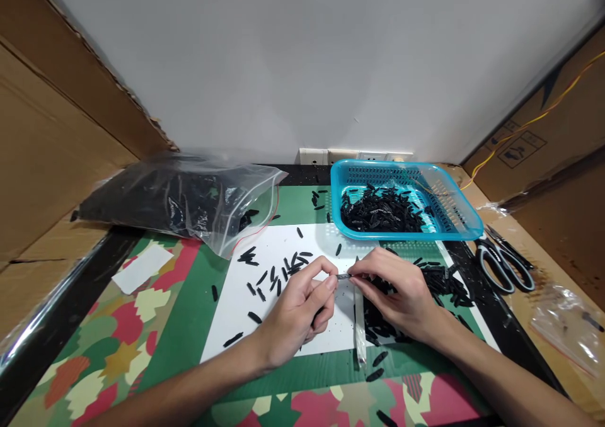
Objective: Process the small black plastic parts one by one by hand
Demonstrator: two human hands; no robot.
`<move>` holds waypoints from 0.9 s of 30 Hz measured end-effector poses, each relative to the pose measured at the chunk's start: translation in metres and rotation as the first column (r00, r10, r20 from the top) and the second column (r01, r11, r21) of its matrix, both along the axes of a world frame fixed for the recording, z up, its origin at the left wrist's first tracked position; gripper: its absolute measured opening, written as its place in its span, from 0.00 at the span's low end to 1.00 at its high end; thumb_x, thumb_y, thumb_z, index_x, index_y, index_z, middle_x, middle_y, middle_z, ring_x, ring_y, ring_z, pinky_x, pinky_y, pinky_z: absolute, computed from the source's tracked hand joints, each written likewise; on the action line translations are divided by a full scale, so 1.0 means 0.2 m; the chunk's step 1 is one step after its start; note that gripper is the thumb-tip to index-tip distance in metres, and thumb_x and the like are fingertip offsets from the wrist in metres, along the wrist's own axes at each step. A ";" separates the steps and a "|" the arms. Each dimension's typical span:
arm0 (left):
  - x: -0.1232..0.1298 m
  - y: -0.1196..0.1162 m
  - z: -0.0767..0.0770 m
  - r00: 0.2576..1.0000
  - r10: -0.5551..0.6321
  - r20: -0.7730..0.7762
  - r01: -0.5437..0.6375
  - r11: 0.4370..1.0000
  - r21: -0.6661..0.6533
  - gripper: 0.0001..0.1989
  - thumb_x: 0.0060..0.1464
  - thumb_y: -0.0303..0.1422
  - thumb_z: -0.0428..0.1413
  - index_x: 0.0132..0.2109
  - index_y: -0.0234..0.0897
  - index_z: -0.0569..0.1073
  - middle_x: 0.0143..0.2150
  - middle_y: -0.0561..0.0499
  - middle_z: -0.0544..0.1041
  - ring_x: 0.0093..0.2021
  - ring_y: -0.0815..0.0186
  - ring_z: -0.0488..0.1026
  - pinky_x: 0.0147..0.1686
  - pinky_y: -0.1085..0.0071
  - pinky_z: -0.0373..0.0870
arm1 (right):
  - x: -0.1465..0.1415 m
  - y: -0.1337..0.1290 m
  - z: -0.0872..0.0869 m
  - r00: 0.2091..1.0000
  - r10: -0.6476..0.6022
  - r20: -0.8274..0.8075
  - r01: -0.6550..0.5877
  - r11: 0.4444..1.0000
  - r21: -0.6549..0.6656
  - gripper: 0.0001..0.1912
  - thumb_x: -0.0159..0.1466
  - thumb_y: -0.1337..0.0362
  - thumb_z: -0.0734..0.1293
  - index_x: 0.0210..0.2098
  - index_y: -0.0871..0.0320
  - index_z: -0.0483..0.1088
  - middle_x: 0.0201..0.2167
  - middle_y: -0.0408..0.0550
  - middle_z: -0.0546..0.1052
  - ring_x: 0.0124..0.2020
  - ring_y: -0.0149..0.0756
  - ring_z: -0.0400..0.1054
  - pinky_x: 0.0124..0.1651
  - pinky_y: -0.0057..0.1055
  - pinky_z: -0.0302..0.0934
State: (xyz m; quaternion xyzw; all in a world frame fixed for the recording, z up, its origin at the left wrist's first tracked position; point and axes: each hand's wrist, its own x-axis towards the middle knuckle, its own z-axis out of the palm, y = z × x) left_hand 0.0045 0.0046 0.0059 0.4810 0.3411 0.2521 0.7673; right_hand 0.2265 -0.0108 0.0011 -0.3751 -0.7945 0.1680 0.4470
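Note:
Over a white sheet of paper [220,326], my two hands meet at a small, slim black piece [344,276]. My left hand [302,304] pinches its left end between thumb and forefinger, the other fingers curled in. At the right end, the fingertips of my right hand [397,288] close on the same piece. Loose black pieces [274,279] of similar long shape lie scattered left of my hands. A denser heap of black pieces [378,326] sits under and beside my right hand. Between the two groups lies a narrow, whitish strip [360,339], its upper part close to my right fingers.
A blue plastic basket [406,235] with many black pieces stands at the back right. A clear zip bag [179,194] full of dark contents lies back left. Scissors [503,266] and a small clear bag [564,326] rest at right. Cardboard [51,112] flanks the table.

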 end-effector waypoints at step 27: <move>-0.01 0.00 0.00 1.000 0.004 -0.012 -0.004 1.000 0.018 0.17 0.71 0.51 0.54 0.44 0.43 0.65 0.21 0.64 0.61 0.17 0.77 0.51 0.15 0.85 0.49 | 0.00 0.00 0.00 1.000 0.007 -0.008 -0.007 1.000 -0.012 0.05 0.73 0.73 0.70 0.46 0.59 0.76 0.36 0.49 0.82 0.36 0.36 0.74 0.40 0.32 0.67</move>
